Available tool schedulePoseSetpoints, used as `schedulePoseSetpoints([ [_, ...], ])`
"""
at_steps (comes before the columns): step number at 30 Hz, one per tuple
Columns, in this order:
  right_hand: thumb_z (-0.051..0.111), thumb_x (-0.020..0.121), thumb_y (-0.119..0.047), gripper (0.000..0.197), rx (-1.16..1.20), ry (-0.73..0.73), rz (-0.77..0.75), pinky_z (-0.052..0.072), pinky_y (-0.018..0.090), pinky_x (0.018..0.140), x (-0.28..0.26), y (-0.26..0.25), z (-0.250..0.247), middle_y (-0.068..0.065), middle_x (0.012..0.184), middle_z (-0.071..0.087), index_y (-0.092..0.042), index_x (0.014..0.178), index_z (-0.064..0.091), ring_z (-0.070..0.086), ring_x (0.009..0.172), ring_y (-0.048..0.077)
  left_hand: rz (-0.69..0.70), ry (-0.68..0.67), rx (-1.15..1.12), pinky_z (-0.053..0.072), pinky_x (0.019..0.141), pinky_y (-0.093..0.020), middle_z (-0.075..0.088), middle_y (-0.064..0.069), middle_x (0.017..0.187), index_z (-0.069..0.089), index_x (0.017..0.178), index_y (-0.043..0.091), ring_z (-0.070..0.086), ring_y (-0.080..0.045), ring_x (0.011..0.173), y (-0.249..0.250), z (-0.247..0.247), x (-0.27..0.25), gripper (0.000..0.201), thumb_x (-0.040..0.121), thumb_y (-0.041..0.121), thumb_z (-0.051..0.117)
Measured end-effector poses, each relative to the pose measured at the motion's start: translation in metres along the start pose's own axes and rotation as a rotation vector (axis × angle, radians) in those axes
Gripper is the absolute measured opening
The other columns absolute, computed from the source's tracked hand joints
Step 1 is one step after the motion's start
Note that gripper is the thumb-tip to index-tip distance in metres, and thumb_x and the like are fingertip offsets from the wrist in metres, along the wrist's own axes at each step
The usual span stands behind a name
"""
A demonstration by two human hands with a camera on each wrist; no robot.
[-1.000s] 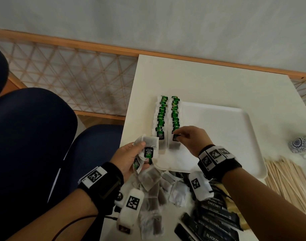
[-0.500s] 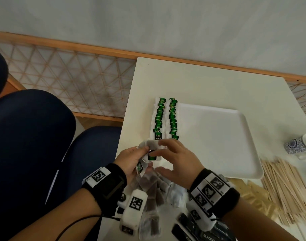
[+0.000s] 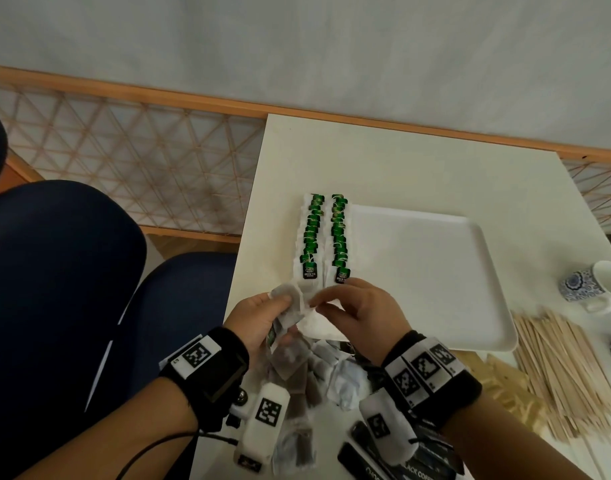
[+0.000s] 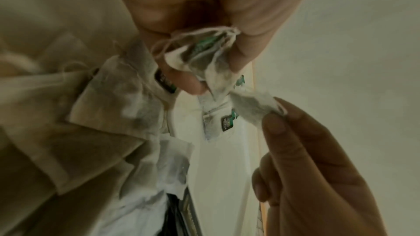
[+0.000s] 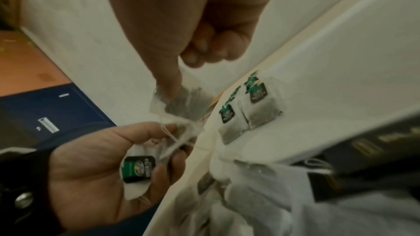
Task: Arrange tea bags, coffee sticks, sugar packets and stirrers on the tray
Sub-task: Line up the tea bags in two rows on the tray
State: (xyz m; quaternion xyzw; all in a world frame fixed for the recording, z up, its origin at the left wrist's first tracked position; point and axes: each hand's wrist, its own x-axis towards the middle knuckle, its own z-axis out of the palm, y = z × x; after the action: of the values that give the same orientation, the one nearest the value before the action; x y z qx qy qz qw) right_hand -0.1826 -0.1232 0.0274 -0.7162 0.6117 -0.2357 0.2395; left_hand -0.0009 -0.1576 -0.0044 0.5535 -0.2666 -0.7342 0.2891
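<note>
My left hand (image 3: 259, 318) is gripping a bunch of white paper tea bags (image 3: 286, 308). My right hand (image 3: 361, 315) is pinching one grey-filled tea bag (image 5: 184, 103) from it, beside the white plastic tray (image 3: 484, 271).

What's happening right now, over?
Left hand grips spare tea bags. Right hand pinches one tea bag. Two rows on tray. Strings tangled.

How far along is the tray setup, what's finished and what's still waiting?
Done: two rows of tea bags line the left edge of the tray. In hand: the left hand holds a small bunch of tea bags while the right hand pinches one bag from it. Left: loose tea bags, black coffee sticks, tan sugar packets and wooden stirrers, all off the tray.
</note>
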Motion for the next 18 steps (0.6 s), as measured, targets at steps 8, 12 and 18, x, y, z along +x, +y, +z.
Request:
schedulePoseSetpoints([
  [8,0.053,0.071,-0.008,0.024,0.228,-0.314,-0.015,0.049,0.023,0.061,-0.007,-0.011,-0.017,-0.005,0.075,0.060,-0.024,0.073,0.071,0.055,0.064,0.010,0.003,-0.147,0.077,0.048,0.048,-0.025,0.064,-0.008,0.075,0.065,0.096,0.008,0.059,-0.019,0.065,-0.003,0.011,-0.002,0.016,0.094,0.004,0.050],
  [12,0.055,0.071,-0.004,0.026,0.257,-0.300,0.016,0.043,0.015,0.057,-0.005,-0.012,-0.015,-0.010,0.071,0.058,-0.025,0.071,0.070,0.053,0.062,0.006,-0.033,-0.291,0.077,0.043,0.043,-0.023,0.061,-0.009,0.066,0.064,0.099,0.005,0.055,-0.016,0.050,-0.007,0.012,-0.010,0.012,0.090,0.004,0.055],
  [18,0.053,0.071,0.000,0.035,0.297,-0.283,0.150,0.042,0.016,0.054,-0.001,-0.009,-0.018,-0.013,0.069,0.061,-0.031,0.063,0.067,0.055,0.057,0.004,-0.037,-0.281,0.089,0.041,0.042,-0.021,0.066,-0.010,0.075,0.062,0.109,0.002,0.058,-0.014,0.055,-0.003,0.009,-0.018,0.035,0.076,-0.003,0.070],
])
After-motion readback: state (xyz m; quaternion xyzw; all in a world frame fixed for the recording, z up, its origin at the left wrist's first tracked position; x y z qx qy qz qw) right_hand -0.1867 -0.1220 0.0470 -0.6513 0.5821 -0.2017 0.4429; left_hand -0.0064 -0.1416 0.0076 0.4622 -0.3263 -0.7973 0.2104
